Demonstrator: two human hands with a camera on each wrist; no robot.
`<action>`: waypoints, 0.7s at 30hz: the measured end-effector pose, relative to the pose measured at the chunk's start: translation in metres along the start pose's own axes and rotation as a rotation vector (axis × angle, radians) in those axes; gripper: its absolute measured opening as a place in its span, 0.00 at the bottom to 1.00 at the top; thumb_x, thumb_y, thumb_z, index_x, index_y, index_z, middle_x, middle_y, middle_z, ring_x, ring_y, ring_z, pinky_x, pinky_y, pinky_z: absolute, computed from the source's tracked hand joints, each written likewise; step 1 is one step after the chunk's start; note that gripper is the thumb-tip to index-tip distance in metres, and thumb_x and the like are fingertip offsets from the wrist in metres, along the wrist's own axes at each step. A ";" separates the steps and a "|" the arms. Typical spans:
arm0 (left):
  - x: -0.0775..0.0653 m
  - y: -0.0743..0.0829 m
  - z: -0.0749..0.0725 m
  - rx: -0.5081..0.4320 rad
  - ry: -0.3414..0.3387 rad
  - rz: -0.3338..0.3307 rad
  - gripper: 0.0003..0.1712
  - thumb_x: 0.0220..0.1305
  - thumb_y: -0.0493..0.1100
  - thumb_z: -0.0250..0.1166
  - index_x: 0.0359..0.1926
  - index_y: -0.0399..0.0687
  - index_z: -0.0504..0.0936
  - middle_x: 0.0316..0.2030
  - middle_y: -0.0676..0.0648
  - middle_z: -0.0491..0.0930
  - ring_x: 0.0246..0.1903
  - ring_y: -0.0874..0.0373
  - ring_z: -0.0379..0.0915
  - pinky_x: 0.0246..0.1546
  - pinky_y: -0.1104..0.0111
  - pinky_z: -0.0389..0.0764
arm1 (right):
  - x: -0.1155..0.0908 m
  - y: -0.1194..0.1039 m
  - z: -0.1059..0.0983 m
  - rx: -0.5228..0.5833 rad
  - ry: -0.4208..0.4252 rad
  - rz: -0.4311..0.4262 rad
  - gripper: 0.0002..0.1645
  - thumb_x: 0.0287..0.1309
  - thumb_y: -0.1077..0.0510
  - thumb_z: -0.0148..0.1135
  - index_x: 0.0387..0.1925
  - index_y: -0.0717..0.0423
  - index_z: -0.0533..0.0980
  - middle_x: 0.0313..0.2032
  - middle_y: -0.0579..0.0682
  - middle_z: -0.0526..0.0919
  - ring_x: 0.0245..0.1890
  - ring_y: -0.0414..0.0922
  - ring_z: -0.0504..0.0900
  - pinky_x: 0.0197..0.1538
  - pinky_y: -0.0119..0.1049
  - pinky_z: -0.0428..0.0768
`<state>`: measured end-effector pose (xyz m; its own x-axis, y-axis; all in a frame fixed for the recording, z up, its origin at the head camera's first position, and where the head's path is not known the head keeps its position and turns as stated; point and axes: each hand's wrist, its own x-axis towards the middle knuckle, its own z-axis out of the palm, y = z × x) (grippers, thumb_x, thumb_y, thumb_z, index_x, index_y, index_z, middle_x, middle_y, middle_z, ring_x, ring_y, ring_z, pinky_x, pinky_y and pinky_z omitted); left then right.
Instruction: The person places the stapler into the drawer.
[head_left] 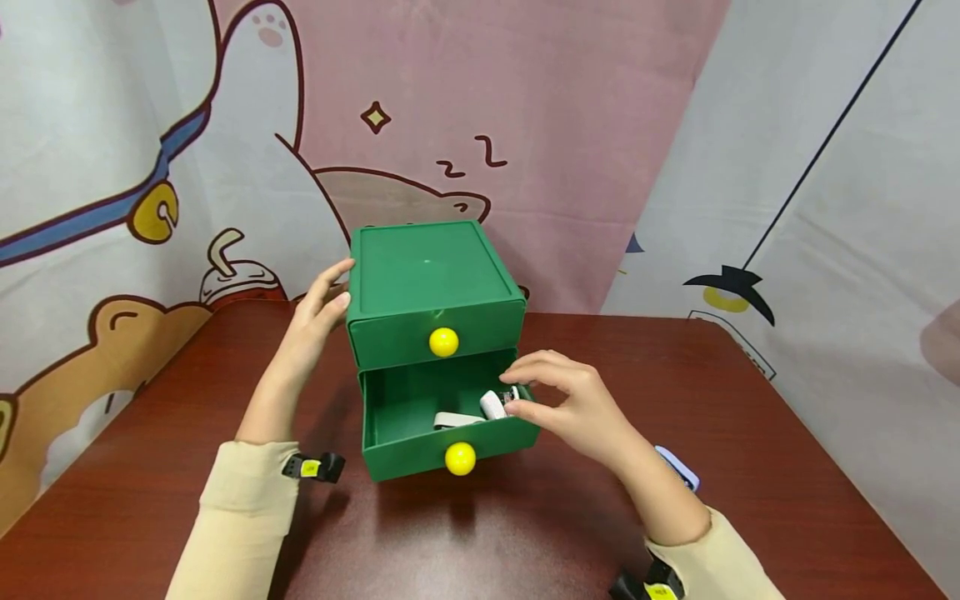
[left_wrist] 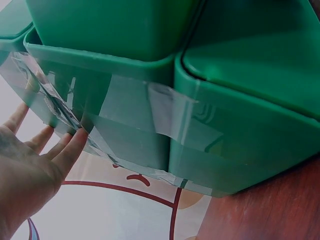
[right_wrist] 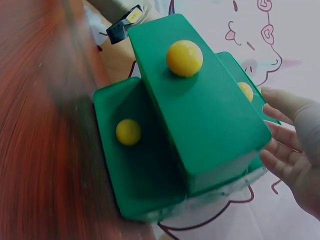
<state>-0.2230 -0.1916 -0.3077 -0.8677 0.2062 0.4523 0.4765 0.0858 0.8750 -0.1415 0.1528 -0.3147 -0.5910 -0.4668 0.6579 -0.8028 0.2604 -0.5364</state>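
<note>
A green drawer box with yellow knobs stands on the table. Its middle drawer is pulled out. Inside lie a flat white piece and a small white piece beside a part that looks metallic; their kind is unclear. My left hand rests its fingertips on the box's left side, fingers spread, as the left wrist view also shows. Over the drawer's right edge is my right hand, thumb and fingers apart, near the small white piece. The right wrist view shows nothing in the right hand.
Below the pulled-out drawer, the bottom drawer is closed. Clear tape covers the box's side. The reddish-brown table extends around it, and a printed cloth hangs behind. A watch is on the right wrist.
</note>
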 end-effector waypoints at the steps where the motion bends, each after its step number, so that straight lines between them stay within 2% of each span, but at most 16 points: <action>1: 0.000 0.000 0.000 -0.001 0.002 -0.001 0.30 0.72 0.47 0.48 0.73 0.53 0.58 0.65 0.40 0.61 0.65 0.50 0.56 0.58 0.52 0.61 | -0.002 0.001 -0.003 -0.007 0.001 0.000 0.20 0.44 0.68 0.74 0.43 0.57 0.82 0.42 0.48 0.82 0.44 0.45 0.78 0.44 0.38 0.77; 6: 0.000 0.000 0.000 0.001 0.008 -0.005 0.29 0.72 0.46 0.47 0.73 0.53 0.59 0.65 0.41 0.62 0.65 0.50 0.56 0.59 0.50 0.59 | -0.016 0.007 -0.018 -0.054 -0.008 0.042 0.21 0.45 0.67 0.74 0.44 0.56 0.82 0.43 0.45 0.82 0.45 0.41 0.78 0.45 0.36 0.77; 11: 0.000 0.001 0.000 0.006 0.009 -0.005 0.29 0.72 0.45 0.47 0.73 0.52 0.58 0.65 0.40 0.62 0.65 0.50 0.56 0.59 0.50 0.59 | -0.028 0.013 -0.032 -0.100 -0.007 0.110 0.21 0.45 0.67 0.74 0.45 0.51 0.82 0.44 0.43 0.81 0.44 0.38 0.77 0.46 0.30 0.74; 15: 0.000 0.000 0.000 0.005 0.008 -0.004 0.29 0.73 0.45 0.47 0.73 0.52 0.58 0.64 0.40 0.63 0.64 0.50 0.57 0.58 0.52 0.61 | -0.037 0.017 -0.040 -0.130 -0.001 0.143 0.22 0.45 0.67 0.74 0.45 0.50 0.82 0.43 0.43 0.81 0.41 0.37 0.76 0.45 0.29 0.73; 21: -0.001 0.001 0.000 0.005 0.006 -0.009 0.29 0.73 0.46 0.47 0.73 0.52 0.58 0.64 0.40 0.62 0.64 0.50 0.56 0.58 0.51 0.59 | -0.054 0.027 -0.049 -0.183 -0.017 0.160 0.24 0.43 0.68 0.75 0.46 0.51 0.81 0.43 0.46 0.81 0.40 0.37 0.76 0.43 0.29 0.73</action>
<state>-0.2221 -0.1920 -0.3071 -0.8725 0.1999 0.4458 0.4698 0.0928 0.8779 -0.1345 0.2269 -0.3386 -0.7119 -0.4209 0.5621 -0.7006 0.4808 -0.5273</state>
